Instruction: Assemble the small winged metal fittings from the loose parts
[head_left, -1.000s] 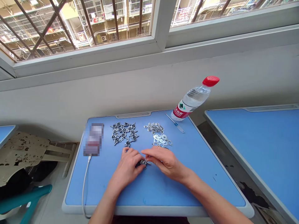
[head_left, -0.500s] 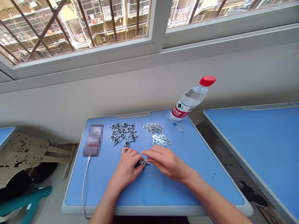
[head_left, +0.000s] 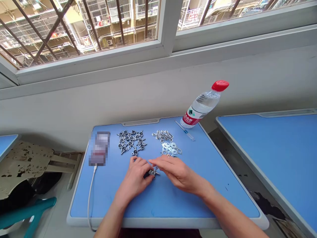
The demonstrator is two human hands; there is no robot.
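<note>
Both hands meet low on a blue desk [head_left: 160, 201]. My left hand [head_left: 135, 177] and my right hand [head_left: 174, 172] pinch one small metal part [head_left: 153, 172] between their fingertips, holding it on the desk top. Just behind my left hand lies a pile of dark-centred metal parts [head_left: 131, 141]. A heap of flat silver plates and rings [head_left: 168, 143] sits behind my right hand, its near edge close to my fingers.
A blurred phone [head_left: 99, 148] with a white cable [head_left: 89, 198] lies at the desk's left. A water bottle [head_left: 204, 104] with a red cap and a small screwdriver [head_left: 185, 131] stand at the back right. A second blue desk [head_left: 277, 148] is on the right.
Hardly anything differs; my fingers have shifted slightly on the small part and the view has moved a little.
</note>
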